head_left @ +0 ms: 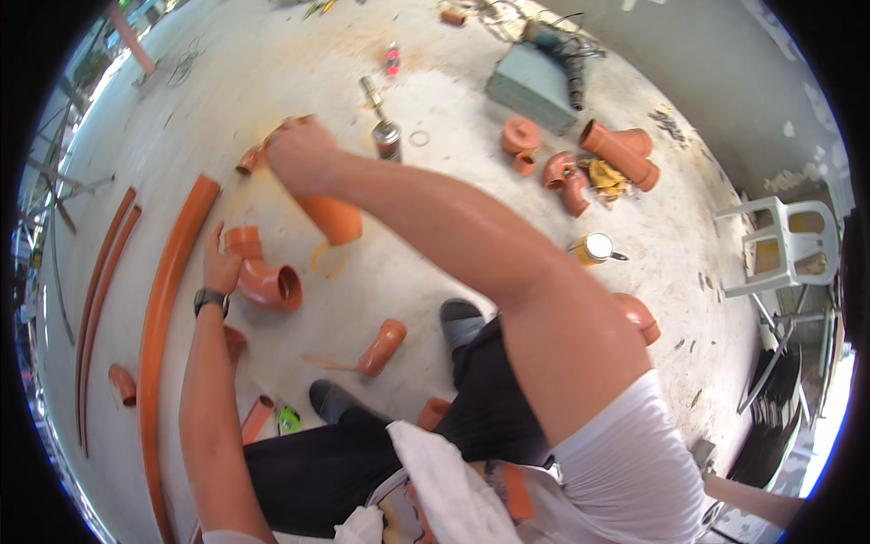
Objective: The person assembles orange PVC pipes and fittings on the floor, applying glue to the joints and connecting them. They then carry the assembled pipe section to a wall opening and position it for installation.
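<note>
My right hand (pixel 304 152) is curled over the far end of a thick orange pipe piece (pixel 333 220) standing out toward me from under it. Its fingers are partly hidden and slightly blurred. A short, narrow orange piece (pixel 246 163) shows just left of that hand. Lower and to the left, my left hand (pixel 220 263) has its fingers stretched out beside an orange elbow fitting (pixel 267 283). Thumb and fitting look close together; whether they touch I cannot tell. A dark watch (pixel 211 299) is on my left wrist.
A long orange pipe (pixel 177 299) and two thinner pipes (pixel 101 272) lie at left. Beyond my right arm are a blowtorch (pixel 387 136), a grey-green box (pixel 535 83), orange fittings (pixel 621 152) and a can (pixel 595 247). A white plastic chair (pixel 788 240) stands at right.
</note>
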A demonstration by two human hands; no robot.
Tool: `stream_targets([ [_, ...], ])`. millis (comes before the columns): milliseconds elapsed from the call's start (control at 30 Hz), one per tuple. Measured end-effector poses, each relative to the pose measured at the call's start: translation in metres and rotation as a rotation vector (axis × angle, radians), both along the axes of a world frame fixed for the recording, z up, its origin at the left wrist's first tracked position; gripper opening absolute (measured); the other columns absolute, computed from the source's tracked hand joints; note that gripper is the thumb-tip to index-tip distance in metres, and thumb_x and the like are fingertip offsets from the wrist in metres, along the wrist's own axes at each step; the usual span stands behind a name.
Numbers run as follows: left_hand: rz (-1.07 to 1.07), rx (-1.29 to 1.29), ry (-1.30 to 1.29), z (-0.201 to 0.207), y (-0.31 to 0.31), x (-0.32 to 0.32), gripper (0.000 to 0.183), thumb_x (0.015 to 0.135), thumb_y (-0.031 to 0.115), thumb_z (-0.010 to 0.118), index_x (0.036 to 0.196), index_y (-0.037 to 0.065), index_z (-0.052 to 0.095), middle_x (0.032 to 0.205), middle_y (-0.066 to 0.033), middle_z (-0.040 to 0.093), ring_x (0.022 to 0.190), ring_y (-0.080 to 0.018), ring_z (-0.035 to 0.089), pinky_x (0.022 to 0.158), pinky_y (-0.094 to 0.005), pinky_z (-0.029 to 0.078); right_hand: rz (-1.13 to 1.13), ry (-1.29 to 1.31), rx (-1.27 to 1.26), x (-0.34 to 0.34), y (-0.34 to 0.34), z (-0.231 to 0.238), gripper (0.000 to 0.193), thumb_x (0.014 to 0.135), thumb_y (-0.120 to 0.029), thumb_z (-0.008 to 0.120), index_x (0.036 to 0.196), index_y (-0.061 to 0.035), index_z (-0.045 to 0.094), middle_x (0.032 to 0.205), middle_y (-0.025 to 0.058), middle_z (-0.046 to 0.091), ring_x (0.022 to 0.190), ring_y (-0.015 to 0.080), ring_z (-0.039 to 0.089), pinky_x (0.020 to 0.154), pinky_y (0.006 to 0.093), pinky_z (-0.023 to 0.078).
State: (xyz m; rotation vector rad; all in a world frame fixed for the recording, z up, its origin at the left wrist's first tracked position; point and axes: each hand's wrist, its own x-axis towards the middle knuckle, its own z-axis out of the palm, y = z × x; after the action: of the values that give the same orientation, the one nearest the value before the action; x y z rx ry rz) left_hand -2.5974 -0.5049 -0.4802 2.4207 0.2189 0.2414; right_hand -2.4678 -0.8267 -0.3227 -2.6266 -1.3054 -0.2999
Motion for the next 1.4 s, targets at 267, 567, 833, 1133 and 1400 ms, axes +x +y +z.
stream_targets([
  [267, -0.11, -0.54, -0.118, 0.087, -0.134, -0.022, 0.119, 0.068, 0.023, 0.094, 0.16, 0.003, 0.022, 0.152, -0.0209, 0.044, 0.141, -0.0349, 0.045, 0.116, -0.0442, 0.037, -0.029, 0.08, 0.37, -0.038, 0.062, 0.067, 0.03, 0.084, -0.021, 0.066, 0.105, -0.0017, 0.078, 0.125, 0.0192, 0.06, 0.124, 0.0387, 0.048, 0.106, 0.0585, 0.039],
  [567, 0.035, -0.089, -0.117, 0.118, -0.108, -0.046, 0.102, 0.07, 0.025, 0.089, 0.152, -0.002, 0.033, 0.143, -0.0186, 0.051, 0.131, -0.0321, 0.052, 0.111, -0.0431, 0.043, 0.077, 0.307, 0.496, -0.023, 0.04, 0.077, 0.04, 0.074, -0.026, 0.078, 0.107, -0.0039, 0.077, 0.122, 0.0182, 0.064, 0.12, 0.0384, 0.056, 0.1, 0.0556, 0.045],
  [833, 0.208, -0.089, 0.044, 0.132, 0.002, -0.115, 0.089, 0.07, 0.024, 0.086, 0.142, -0.005, 0.042, 0.126, -0.0204, 0.061, 0.113, -0.0326, 0.064, 0.099, -0.0412, 0.051, -0.2, 0.182, -0.259, 0.057, -0.235, 0.013, 0.051, 0.089, -0.053, 0.072, 0.075, -0.0041, 0.073, 0.07, 0.0157, 0.069, 0.074, 0.0358, 0.069, 0.072, 0.049, 0.055],
  [1133, 0.11, 0.11, 0.167, 0.1, 0.025, -0.15, 0.096, 0.064, 0.033, 0.092, 0.139, -0.005, 0.046, 0.127, -0.0194, 0.062, 0.116, -0.0321, 0.064, 0.102, -0.043, 0.051, -1.03, 0.724, -0.797, -0.035, -0.526, -0.174, 0.13, 0.056, -0.055, 0.096, 0.162, -0.0272, 0.027, 0.145, 0.0105, 0.06, 0.133, 0.0337, 0.058, 0.103, 0.0712, 0.042],
  [1400, 0.223, -0.046, 0.272, 0.092, -0.003, -0.153, 0.105, 0.06, 0.037, 0.094, 0.144, -0.003, 0.046, 0.133, -0.0221, 0.061, 0.125, -0.0328, 0.061, 0.109, -0.0422, 0.046, -0.978, 0.591, -0.728, -0.066, -0.543, -0.216, 0.099, 0.056, -0.045, 0.096, 0.141, -0.0181, 0.054, 0.125, 0.0145, 0.066, 0.115, 0.0321, 0.068, 0.094, 0.0468, 0.057],
])
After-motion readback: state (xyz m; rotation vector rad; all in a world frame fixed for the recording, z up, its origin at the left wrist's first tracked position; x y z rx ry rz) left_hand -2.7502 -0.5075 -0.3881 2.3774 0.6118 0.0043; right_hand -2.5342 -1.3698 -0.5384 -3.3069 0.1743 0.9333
